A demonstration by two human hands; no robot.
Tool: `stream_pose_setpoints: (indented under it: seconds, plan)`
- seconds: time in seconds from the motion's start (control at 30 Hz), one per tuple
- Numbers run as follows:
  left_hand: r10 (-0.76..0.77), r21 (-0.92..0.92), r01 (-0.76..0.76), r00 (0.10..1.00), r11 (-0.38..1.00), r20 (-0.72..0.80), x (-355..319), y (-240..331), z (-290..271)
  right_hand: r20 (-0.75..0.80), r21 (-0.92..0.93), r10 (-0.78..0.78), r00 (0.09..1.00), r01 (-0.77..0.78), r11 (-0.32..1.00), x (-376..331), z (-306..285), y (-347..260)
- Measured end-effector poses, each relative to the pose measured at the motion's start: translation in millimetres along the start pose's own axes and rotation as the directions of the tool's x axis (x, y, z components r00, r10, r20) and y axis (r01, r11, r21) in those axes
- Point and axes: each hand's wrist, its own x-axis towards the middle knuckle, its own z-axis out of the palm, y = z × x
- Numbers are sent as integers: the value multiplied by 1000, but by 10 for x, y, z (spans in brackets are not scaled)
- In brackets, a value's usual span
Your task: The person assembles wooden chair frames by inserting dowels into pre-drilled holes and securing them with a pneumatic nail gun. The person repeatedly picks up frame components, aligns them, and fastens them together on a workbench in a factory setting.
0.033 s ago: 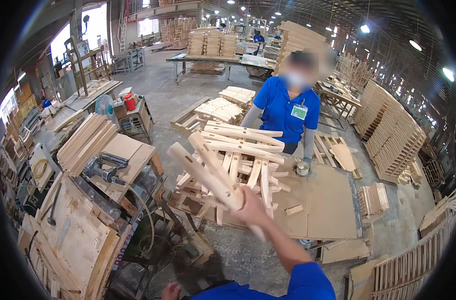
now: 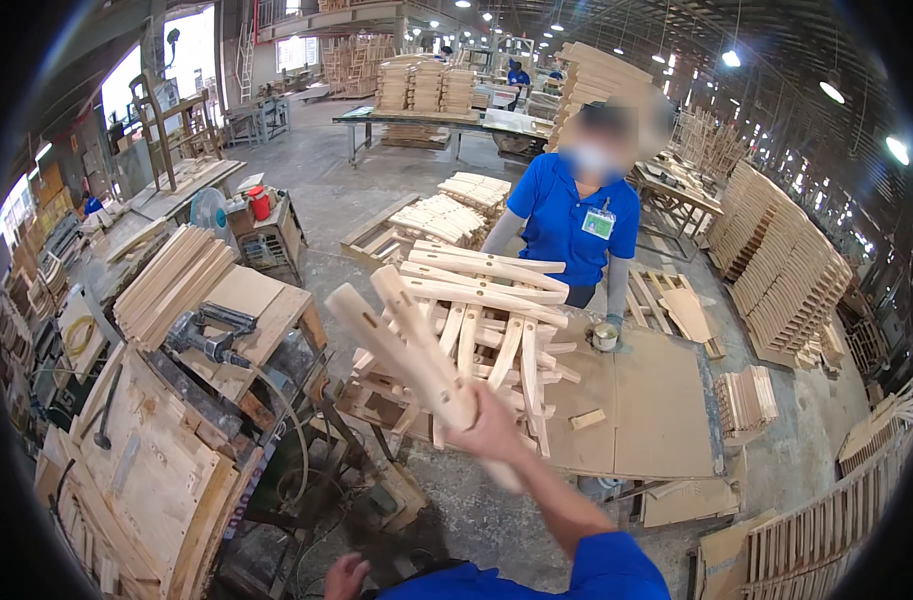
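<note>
- Table with brown sheet top (image 2: pixel 667 410): I log a crisscrossed heap of wooden bars (image 2: pixel 487 292) on the left part, a small wood block (image 2: pixel 588 420) lying apart, a can (image 2: pixel 605 338) near the far edge.
- Left bench (image 2: pixel 262 297): I record stacked slats (image 2: pixel 172 287) and, just beside them, a power tool (image 2: pixel 215 346).
- Far dark-topped table (image 2: pixel 354 119): I count three wood stacks (image 2: pixel 427 88), side by side.
- Grey concrete floor (image 2: pixel 322 205) under all.

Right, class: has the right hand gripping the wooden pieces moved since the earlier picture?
Yes: the right hand has shifted slightly to the left, away from the small loose wood block.
</note>
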Motion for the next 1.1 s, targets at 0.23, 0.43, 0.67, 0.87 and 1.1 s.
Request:
stream_pose_setpoints:
  seconds: [0.23, 0.43, 0.67, 0.87, 1.1]
  plan:
    - [110, -491, -123, 992, 863, -56, 381, 1299, 2, 42, 317, 37, 998, -49, 947, -1006, 1637, -576]
    - [47, -606, -155, 981, 780, -191, 15, 984, -253, 184, 303, 6, 983, -63, 951, -1360, 2351, -882]
    - [-240, -699, -136, 879, 702, -412, -412, 116, -938, 383, 422, -28, 923, -148, 894, -1563, 3005, -1078]
    - [-338, -478, 6, 716, 878, -610, -858, -606, -2200, 627, 325, -128, 769, -108, 939, -1835, 3726, -962]
    - [-395, -492, -47, 533, 870, -748, -1541, -1417, -3091, 616, 71, -181, 766, 174, 982, -1695, 4519, -1527]
